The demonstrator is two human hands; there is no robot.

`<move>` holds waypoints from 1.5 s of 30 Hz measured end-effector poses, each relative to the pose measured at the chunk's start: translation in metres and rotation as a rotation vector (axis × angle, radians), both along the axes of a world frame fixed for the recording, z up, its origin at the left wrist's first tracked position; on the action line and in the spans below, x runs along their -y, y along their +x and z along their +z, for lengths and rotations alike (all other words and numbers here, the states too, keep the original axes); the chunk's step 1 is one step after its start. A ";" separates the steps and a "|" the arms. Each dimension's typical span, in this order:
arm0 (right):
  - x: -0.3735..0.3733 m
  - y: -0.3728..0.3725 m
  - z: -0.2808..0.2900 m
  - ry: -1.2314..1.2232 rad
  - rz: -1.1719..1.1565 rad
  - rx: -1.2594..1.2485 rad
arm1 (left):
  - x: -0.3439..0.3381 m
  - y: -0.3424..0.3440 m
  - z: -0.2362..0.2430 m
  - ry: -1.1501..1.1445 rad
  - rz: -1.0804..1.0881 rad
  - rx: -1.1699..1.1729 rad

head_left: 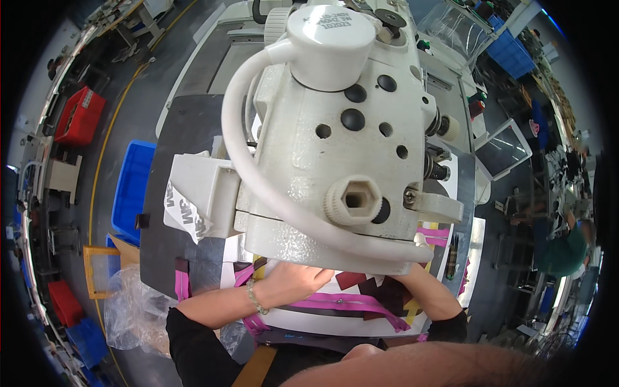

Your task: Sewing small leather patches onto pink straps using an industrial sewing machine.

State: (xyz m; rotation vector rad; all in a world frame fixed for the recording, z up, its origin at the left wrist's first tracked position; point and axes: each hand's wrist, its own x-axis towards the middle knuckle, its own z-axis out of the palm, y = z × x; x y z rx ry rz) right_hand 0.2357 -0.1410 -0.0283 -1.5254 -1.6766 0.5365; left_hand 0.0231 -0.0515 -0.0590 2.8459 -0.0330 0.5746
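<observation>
A large cream-white sewing machine (290, 174) fills the middle of the view, its head covering the spot where both hands meet the work. My left hand (293, 282), with a beaded bracelet at the wrist, reaches in at the machine's near left side; its fingertips are hidden. On the other side, my right hand (407, 275) is mostly behind the machine head, so its fingers do not show. Between the two forearms runs a magenta zipper (348, 301) across the white work surface (293, 321). Dark red pieces of material (387, 293) lie near my right hand.
A dark tabletop (161, 238) extends left of the machine. Beyond it stands a blue bin (129, 193), with a clear plastic bag (129, 313) below. A red bin (80, 116) is farther left. Another person in green (564, 255) is at the far right.
</observation>
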 end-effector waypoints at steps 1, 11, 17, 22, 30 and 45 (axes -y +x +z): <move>-0.008 -0.003 -0.005 -0.003 -0.009 0.003 | -0.001 0.001 0.001 -0.003 -0.009 0.003; -0.036 0.002 0.016 -0.205 0.069 0.121 | -0.002 -0.001 0.019 -0.056 0.010 -0.056; -0.030 0.001 0.040 -0.164 0.085 0.028 | -0.001 0.005 0.021 0.007 0.016 -0.008; -0.034 -0.010 0.058 -0.126 0.114 -0.045 | -0.004 0.002 0.026 0.034 0.010 -0.029; 0.017 0.001 -0.010 0.140 -0.086 0.319 | -0.004 -0.001 0.024 0.030 0.024 -0.026; 0.024 0.002 -0.015 0.093 -0.050 0.426 | -0.001 0.003 0.023 0.019 0.043 -0.008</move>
